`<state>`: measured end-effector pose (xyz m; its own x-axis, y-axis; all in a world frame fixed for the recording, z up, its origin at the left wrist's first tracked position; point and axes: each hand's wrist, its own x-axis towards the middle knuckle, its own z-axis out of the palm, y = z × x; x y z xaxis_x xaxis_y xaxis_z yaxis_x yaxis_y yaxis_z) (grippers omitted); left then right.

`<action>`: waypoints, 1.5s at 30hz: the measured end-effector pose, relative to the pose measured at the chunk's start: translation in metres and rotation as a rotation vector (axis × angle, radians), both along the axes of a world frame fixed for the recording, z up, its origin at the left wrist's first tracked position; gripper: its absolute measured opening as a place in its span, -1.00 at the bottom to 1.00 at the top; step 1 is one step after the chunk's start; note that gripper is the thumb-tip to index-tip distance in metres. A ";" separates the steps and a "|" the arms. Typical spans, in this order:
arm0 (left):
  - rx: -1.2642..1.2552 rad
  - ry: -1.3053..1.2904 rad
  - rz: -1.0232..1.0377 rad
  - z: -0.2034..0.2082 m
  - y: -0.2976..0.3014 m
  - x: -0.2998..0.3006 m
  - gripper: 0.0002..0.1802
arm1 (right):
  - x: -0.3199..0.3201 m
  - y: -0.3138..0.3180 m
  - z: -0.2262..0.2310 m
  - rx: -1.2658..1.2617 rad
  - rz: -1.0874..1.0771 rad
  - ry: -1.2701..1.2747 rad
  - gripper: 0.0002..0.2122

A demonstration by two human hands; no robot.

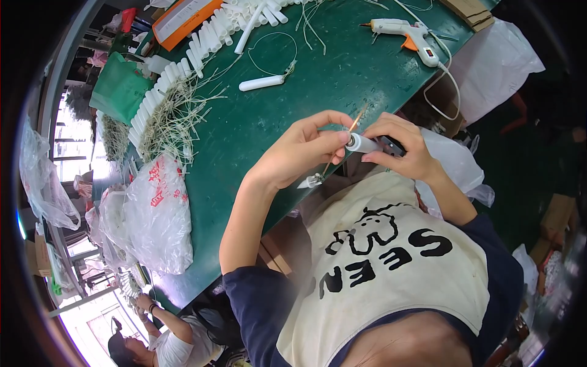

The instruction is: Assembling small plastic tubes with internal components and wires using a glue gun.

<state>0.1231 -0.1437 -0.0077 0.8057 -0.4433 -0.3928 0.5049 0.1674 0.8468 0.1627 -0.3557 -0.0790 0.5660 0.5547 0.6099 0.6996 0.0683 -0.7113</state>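
Over the table's front edge, my left hand (309, 147) pinches a thin orange-brown stick or wire (357, 120) between thumb and fingers. My right hand (406, 147) is closed around a short white tube (363, 144), whose open end faces my left fingertips. A small dark piece (392, 145) shows between the right thumb and fingers; what it is I cannot tell. Below my left hand hangs a small pale pointed piece with a metallic end (312, 181). On the table beyond lies one white tube with a wire loop (262, 82).
Several white tubes with wire tails (177, 116) line the green table (244, 128) at the left. A white glue gun (403, 33) lies far right, its cord hanging over the edge. Nearby are an orange box (183, 23), a plastic bag (160, 214) and a co-worker (183, 339).
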 end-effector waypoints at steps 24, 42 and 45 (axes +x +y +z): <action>-0.015 -0.060 -0.120 -0.017 -0.007 -0.005 -0.71 | -0.002 -0.023 -0.011 0.081 -0.085 0.430 -0.70; 0.204 -0.127 -0.058 -0.010 -0.017 -0.015 -0.75 | 0.017 -0.097 -0.005 -0.084 -0.197 0.627 -0.79; 0.234 -0.140 -0.063 -0.010 -0.016 -0.015 -0.74 | 0.016 -0.103 0.000 -0.196 -0.201 0.663 -0.76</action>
<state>0.1080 -0.1598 -0.0176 0.8330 -0.4049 -0.3771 0.3836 -0.0686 0.9209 0.1789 -0.4586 -0.0790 0.8855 0.4647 0.0025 0.1019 -0.1889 -0.9767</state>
